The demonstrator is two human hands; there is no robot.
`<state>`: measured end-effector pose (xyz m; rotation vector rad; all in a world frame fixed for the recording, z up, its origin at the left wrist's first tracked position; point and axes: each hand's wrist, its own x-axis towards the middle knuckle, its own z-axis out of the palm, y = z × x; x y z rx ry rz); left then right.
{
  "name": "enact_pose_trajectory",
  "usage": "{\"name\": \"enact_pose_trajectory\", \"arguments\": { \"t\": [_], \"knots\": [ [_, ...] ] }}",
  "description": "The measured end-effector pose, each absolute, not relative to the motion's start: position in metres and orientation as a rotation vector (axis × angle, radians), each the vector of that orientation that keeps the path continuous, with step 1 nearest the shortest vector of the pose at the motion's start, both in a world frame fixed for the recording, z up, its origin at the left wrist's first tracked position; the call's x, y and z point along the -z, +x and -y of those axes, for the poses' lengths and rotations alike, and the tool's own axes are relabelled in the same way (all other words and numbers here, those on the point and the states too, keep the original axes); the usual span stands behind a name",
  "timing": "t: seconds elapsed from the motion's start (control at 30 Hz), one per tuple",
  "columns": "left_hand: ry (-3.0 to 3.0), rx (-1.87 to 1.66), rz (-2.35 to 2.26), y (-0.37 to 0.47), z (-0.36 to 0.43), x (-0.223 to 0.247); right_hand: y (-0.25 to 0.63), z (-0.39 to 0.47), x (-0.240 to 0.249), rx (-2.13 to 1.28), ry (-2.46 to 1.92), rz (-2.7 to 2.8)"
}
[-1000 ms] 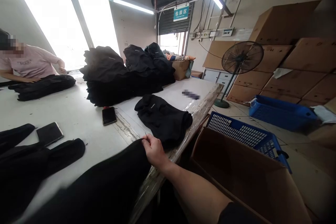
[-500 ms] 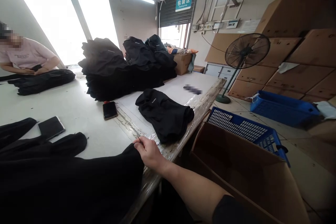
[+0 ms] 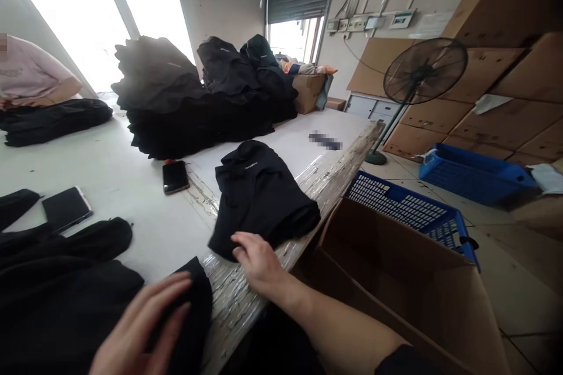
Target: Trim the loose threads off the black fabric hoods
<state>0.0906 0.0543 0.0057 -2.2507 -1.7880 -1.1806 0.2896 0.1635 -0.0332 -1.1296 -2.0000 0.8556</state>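
My left hand (image 3: 152,316) is over the near end of a large black garment (image 3: 70,287) at the lower left. Its fingers are stretched out, with the thumb apart. My right hand (image 3: 259,261) is at the near edge of a small pile of black garments (image 3: 268,193) with a pale logo. Its fingers are loosely bent and apart, and I see nothing between them. Whether they press on the cloth I cannot tell. One corner of the pile spreads toward the left, beside my right fingertips.
Tall heaps of black garments (image 3: 162,94) stand behind. Two phones, one black (image 3: 175,177) and one pale-rimmed (image 3: 67,209), lie on the table (image 3: 145,187). An open carton (image 3: 409,281), a blue crate (image 3: 404,211) and a fan (image 3: 424,73) are rightward. A person (image 3: 35,70) works at far left.
My right hand has left the large garment and moved to the small pile; the thin pointed tool it held no longer shows. My left hand has come into view. The pile's near corner has shifted left.
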Motion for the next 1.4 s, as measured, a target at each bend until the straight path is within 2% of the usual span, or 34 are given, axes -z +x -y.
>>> {"name": "enact_pose_trajectory", "arguments": {
  "t": [0.13, 0.2, 0.37, 0.47, 0.57, 0.67, 0.9, 1.07, 1.2, 1.27, 1.4],
  "knots": [
    [-2.406, 1.136, 1.747, 0.118, -0.038, 0.006, 0.260, -0.141, 0.009, -1.432, -0.762, 1.874],
    [-2.337, 1.198, 1.878, 0.117, -0.031, 0.006, 0.272, -0.151, -0.003, -1.574, -0.671, 1.640],
    [-2.212, 1.463, 2.411, 0.124, -0.029, 0.008, 0.339, -0.205, -0.009, -1.152, -1.010, 1.518],
    [-2.175, 1.784, 2.850, 0.153, -0.046, 0.013, 0.367, -0.216, -0.002, -0.947, -1.224, 1.826],
    [-1.935, 2.184, 3.155, 0.176, -0.075, 0.020, 0.371, -0.204, 0.009, -0.925, -1.273, 2.161],
    [-1.593, 2.400, 3.186, 0.168, -0.103, 0.027, 0.356, -0.184, 0.019, -0.966, -1.153, 2.316],
    [-1.215, 2.457, 3.106, 0.099, -0.094, 0.025, 0.300, -0.146, 0.025, -1.043, -0.965, 2.363],
    [-0.881, 2.500, 3.301, 0.110, -0.053, 0.018, 0.281, -0.131, 0.027, -1.441, -1.039, 2.041],
    [-0.764, 2.655, 3.371, 0.128, -0.045, 0.020, 0.284, -0.126, 0.027, -1.561, -1.033, 1.942],
    [-0.722, 2.733, 3.267, 0.132, -0.048, 0.023, 0.289, -0.126, 0.022, -1.482, -1.009, 1.997],
    [-0.700, 2.930, 3.030, 0.138, -0.051, 0.027, 0.287, -0.129, -0.001, -1.057, -0.753, 2.134]
  ]
}}
